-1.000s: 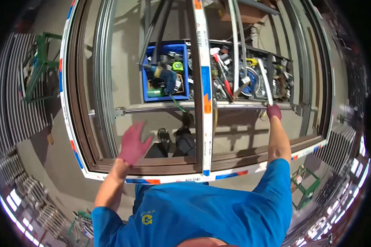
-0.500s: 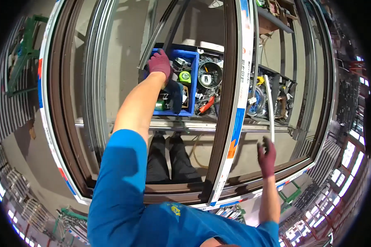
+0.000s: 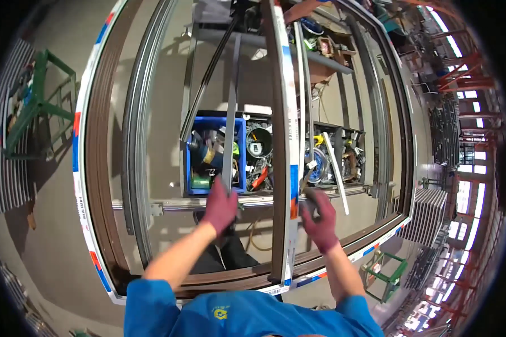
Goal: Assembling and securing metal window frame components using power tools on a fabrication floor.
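Note:
My left hand (image 3: 220,206), in a maroon glove with dark fingertips, is closed on the near end of a long grey metal strip (image 3: 231,112). That strip runs away from me over a blue crate (image 3: 243,185). My right hand (image 3: 322,223), gloved alike, curls its fingers at the near end of another thin metal strip (image 3: 311,129), beside the taped middle bar of the frame; the fingers partly hide the contact. Inside the blue crate lie a dark-blue power tool (image 3: 202,153), a green roll (image 3: 201,182) and a yellow-green tape measure (image 3: 235,149).
A large brown window frame (image 3: 98,168) with a taped middle bar (image 3: 292,140) surrounds the work. Beneath are a round tin (image 3: 260,142), a black tray (image 3: 354,137) and a cross rail (image 3: 168,205). Green stands (image 3: 42,106) flank it. Another person's arm (image 3: 301,10) shows at the far side.
My left hand has come back from the blue crate toward me, with the grey strip now over the crate. My right hand has moved left to the middle bar. The view has shifted.

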Available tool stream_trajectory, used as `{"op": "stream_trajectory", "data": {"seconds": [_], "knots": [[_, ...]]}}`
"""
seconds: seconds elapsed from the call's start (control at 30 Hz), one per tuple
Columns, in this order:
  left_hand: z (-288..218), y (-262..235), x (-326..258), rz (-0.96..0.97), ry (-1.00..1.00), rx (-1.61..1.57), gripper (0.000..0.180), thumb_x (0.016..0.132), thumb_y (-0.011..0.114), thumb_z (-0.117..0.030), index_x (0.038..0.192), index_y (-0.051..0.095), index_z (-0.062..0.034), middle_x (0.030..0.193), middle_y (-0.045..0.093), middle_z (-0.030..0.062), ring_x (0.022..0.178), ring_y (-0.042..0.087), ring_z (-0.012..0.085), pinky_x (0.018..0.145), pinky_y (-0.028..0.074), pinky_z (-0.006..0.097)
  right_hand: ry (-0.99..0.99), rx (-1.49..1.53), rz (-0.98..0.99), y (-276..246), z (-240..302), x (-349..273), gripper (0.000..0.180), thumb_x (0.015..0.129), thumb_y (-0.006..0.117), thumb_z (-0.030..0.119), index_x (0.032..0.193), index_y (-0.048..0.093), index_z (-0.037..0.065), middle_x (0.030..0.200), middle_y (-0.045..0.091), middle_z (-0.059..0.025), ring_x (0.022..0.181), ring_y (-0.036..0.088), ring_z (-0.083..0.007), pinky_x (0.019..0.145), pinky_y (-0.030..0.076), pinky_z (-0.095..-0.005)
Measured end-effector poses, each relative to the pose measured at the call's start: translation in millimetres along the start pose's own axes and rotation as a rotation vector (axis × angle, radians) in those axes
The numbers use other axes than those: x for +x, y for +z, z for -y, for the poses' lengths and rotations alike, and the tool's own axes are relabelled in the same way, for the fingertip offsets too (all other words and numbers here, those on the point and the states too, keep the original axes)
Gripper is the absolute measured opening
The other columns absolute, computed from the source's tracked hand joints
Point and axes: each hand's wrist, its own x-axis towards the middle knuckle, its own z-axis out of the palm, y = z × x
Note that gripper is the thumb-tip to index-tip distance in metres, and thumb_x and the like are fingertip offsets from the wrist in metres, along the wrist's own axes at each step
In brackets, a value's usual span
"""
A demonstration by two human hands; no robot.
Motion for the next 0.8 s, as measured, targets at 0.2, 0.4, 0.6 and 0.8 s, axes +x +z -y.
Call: {"op": "stream_trajectory", "data": {"seconds": [0.2, 0.4, 0.6, 0.8], "knots": [[-9.9, 26.7, -212.5, -0.032, 0.08, -0.169, 0.072, 0.101, 0.068, -0.024, 0.155, 0.034, 0.009, 0.135, 0.058, 0.0362, 0.123, 0.061, 0.0484, 0.103, 0.049, 0.05, -0.944, -0.131, 0.361, 51.1, 79.9, 84.1, 0.053, 0.08, 0.083, 0.037, 0.125, 0.065, 0.017, 0.133, 0.061, -0.0091, 0.132, 0.054, -0.0346, 0.119, 0.035, -0.0613], [13.4, 102.1, -248.3, -0.099, 0.144, -0.188, 0.072, 0.101, 0.067, -0.023, 0.157, 0.033, 0.0076, 0.152, 0.046, 0.0334, 0.141, 0.049, 0.0454, 0.115, 0.042, 0.048, -1.162, -0.445, 0.83, 79.6, 60.5, 102.5, 0.047, 0.088, 0.065, 0.058, 0.075, 0.077, 0.015, 0.078, 0.072, -0.0084, 0.091, 0.069, -0.0302, 0.099, 0.048, -0.0492], [-4.8, 126.7, -221.2, 0.042, 0.146, -0.193, 0.067, 0.107, 0.057, -0.024, 0.157, 0.028, 0.01, 0.151, 0.047, 0.0376, 0.14, 0.048, 0.0521, 0.117, 0.041, 0.049, -1.195, -0.471, 0.758, 57.1, 10.2, 104.5, 0.05, 0.095, 0.06, 0.057, 0.077, 0.076, 0.013, 0.079, 0.072, -0.0103, 0.087, 0.068, -0.0331, 0.089, 0.048, -0.0471], [-25.3, 134.2, -239.3, 0.111, 0.099, -0.028, 0.062, 0.107, 0.055, -0.022, 0.155, 0.033, 0.0099, 0.15, 0.049, 0.0374, 0.139, 0.048, 0.0505, 0.117, 0.042, 0.048, -1.243, -0.446, 0.757, 45.5, -4.1, 82.5, 0.055, 0.098, 0.055, 0.058, 0.079, 0.078, 0.012, 0.08, 0.072, -0.0098, 0.09, 0.069, -0.0325, 0.087, 0.049, -0.0467]]}}
